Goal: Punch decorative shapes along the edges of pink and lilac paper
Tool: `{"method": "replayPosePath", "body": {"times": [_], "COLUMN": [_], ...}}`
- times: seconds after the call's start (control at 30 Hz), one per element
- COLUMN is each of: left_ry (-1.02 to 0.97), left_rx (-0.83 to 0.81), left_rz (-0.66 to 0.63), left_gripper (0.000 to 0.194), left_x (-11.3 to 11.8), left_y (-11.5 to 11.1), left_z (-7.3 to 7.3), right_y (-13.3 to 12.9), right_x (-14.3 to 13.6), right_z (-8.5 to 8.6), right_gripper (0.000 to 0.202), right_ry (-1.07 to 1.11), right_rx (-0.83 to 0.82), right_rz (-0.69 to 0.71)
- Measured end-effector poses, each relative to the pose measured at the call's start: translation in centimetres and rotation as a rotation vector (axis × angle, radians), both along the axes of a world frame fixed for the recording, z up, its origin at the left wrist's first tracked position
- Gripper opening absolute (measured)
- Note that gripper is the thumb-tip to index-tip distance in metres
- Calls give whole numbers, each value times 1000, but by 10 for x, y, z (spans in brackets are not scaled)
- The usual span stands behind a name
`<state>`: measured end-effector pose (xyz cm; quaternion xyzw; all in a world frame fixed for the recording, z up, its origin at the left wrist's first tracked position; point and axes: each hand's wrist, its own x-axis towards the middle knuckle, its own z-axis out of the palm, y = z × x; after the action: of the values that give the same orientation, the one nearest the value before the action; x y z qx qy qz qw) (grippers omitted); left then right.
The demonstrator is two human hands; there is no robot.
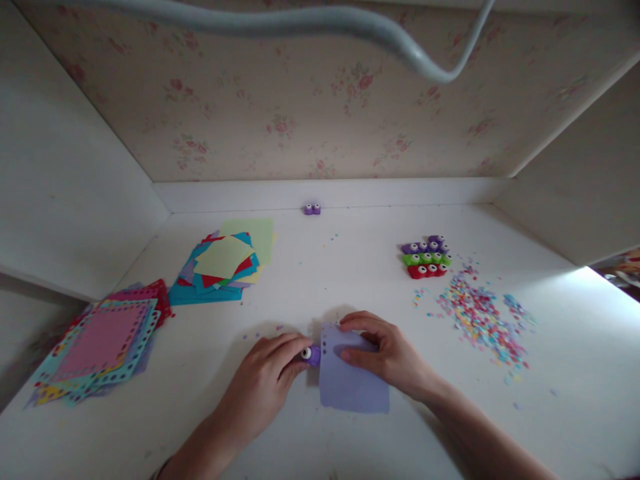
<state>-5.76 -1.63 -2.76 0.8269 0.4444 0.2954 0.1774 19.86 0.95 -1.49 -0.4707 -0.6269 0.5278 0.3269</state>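
Observation:
Between the thumb and fingers of my left hand (267,370) is a small purple craft punch (313,355) with a white button on top. It sits at the left edge of a lilac paper sheet (353,390). A few small holes run down the upper part of that edge. My right hand (383,350) grips the sheet near its top, thumb on the front face and fingers at the upper edge.
At left lie a stack of hole-edged papers (105,337) and a pile of plain coloured papers (225,260). Several purple, green and red punches (425,258) stand in rows at right, beside scattered paper confetti (483,310). Two more purple punches (313,209) rest by the back wall.

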Motion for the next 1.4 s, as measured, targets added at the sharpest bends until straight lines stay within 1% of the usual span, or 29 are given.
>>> {"method": "replayPosePath", "body": {"times": [0.13, 0.33, 0.4, 0.57, 0.67, 0.73, 0.83, 0.97, 1.03, 1.2, 1.4], "left_ry": [3, 6, 8, 51, 74, 83, 87, 90, 98, 117, 113], "left_rx": [3, 16, 13, -21, -49, -68, -64, -49, -50, -59, -68], "left_rz": [-7, -4, -11, -22, -17, -18, -22, -4, 4, 2, -19], "left_gripper": [22, 21, 21, 25, 26, 26, 24, 25, 25, 24, 21], "left_x": [0, 2, 2, 2, 2, 2, 3, 3, 2, 2, 3], "left_y": [1, -1, -1, -1, -3, -4, -5, -7, -7, -7, -2], "left_z": [-1, 1, 3, 8, 11, 12, 12, 12, 12, 14, 17], "right_y": [0, 1, 0, -6, -8, -9, -10, -12, -12, -10, -7], "right_x": [-1, -1, -1, -6, -8, -7, 0, 8, 8, 5, 5], "right_z": [1, 0, -1, -3, 0, 5, 10, 10, 6, 0, -1], "right_gripper": [28, 26, 25, 25, 25, 27, 32, 45, 48, 50, 54], "right_ry": [-10, -44, -96, -255, -315, -386, -493, -597, -643, -681, -660], "right_rx": [-18, 30, 96, 333, 419, 508, 631, 620, 600, 591, 601], "right_rz": [2, 2, 1, 29, 45, 66, 141, 281, 315, 343, 306]}}
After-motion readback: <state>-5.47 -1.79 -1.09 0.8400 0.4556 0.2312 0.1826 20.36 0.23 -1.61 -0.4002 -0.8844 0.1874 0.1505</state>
